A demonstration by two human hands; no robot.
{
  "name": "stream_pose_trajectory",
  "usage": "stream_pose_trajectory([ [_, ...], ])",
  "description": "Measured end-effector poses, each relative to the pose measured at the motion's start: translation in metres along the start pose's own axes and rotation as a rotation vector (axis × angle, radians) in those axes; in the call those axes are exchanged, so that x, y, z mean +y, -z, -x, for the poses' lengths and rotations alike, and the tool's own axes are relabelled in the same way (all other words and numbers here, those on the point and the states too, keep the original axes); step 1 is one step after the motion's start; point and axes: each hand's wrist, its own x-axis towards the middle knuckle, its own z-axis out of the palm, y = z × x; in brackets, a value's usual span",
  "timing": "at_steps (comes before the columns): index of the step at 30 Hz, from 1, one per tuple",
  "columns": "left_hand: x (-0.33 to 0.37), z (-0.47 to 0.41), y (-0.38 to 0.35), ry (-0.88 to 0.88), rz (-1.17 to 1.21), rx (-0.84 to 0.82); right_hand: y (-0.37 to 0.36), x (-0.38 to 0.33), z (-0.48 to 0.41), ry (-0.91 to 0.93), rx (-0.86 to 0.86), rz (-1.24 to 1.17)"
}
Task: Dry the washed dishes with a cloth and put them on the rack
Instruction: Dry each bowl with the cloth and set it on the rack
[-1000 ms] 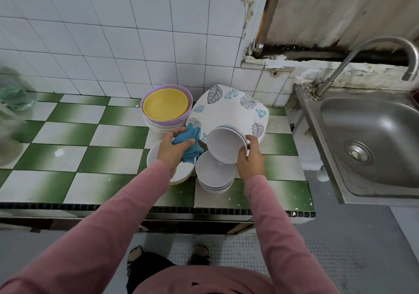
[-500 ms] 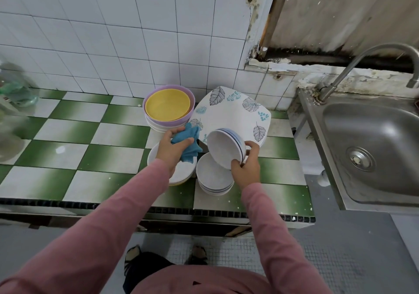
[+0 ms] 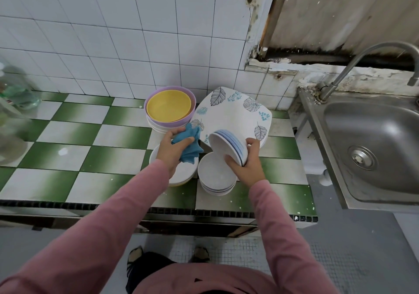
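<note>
My right hand [image 3: 248, 162] grips a white bowl with blue rim stripes [image 3: 226, 145], tilted on its side with its mouth facing left. It hangs just above a stack of matching white bowls [image 3: 215, 180] on the counter. My left hand [image 3: 173, 148] holds a bunched blue cloth [image 3: 189, 145] a little left of the tilted bowl, over a stack of white plates [image 3: 183, 173]. Behind them a leaf-patterned square plate [image 3: 233, 114] leans up, and a yellow bowl [image 3: 169, 108] sits inside a lilac bowl on more white dishes.
The dishes stand on a green-and-white checkered tile counter [image 3: 74, 153] against a white tiled wall. A steel sink [image 3: 374, 148] with a curved tap [image 3: 349, 66] is at the right. Blurred bottles [image 3: 13, 94] stand at the far left. No rack is in view.
My right hand has turned the striped bowl further onto its side and shifted its grip. The cloth hand has stayed almost in place beside it.
</note>
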Motion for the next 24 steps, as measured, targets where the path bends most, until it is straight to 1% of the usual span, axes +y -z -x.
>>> stream_pose_trajectory([
  [2,0.0,0.0,0.001,0.02,0.03,0.001,0.0,-0.004,0.0,-0.042,0.024,-0.079],
  [3,0.0,0.001,0.002,0.028,0.034,-0.001,-0.001,-0.006,0.0,-0.095,0.039,-0.168],
  [5,0.0,0.003,0.004,0.039,0.046,-0.005,-0.002,-0.012,-0.001,-0.219,0.068,-0.442],
  [7,0.001,0.005,0.004,0.043,0.088,-0.01,-0.004,-0.015,-0.003,-0.304,0.11,-0.717],
  [10,0.005,0.009,0.004,0.046,0.15,-0.012,-0.005,-0.016,-0.007,-0.387,0.139,-1.004],
  [11,0.007,0.009,0.004,0.047,0.169,-0.021,-0.007,-0.017,-0.01,-0.417,0.135,-1.065],
  [13,0.012,0.013,0.004,0.036,0.196,-0.062,-0.009,-0.019,-0.014,-0.466,0.114,-1.109],
  [16,0.024,0.02,0.001,-0.009,0.195,-0.138,-0.009,-0.024,-0.022,-0.469,0.075,-1.097],
  [17,0.028,0.021,0.0,-0.029,0.189,-0.132,-0.008,-0.026,-0.024,-0.463,0.048,-1.099],
  [19,0.035,0.021,-0.006,-0.098,0.159,-0.039,-0.007,-0.033,-0.028,-0.458,0.001,-1.131],
  [22,0.044,0.021,-0.026,-0.299,0.006,0.229,-0.017,-0.044,-0.031,-0.467,-0.027,-1.156],
  [23,0.045,0.024,-0.034,-0.397,-0.059,0.267,-0.023,-0.048,-0.031,-0.465,-0.055,-1.164],
  [24,0.045,0.028,-0.041,-0.504,-0.134,0.256,-0.029,-0.051,-0.03,-0.455,-0.088,-1.179],
])
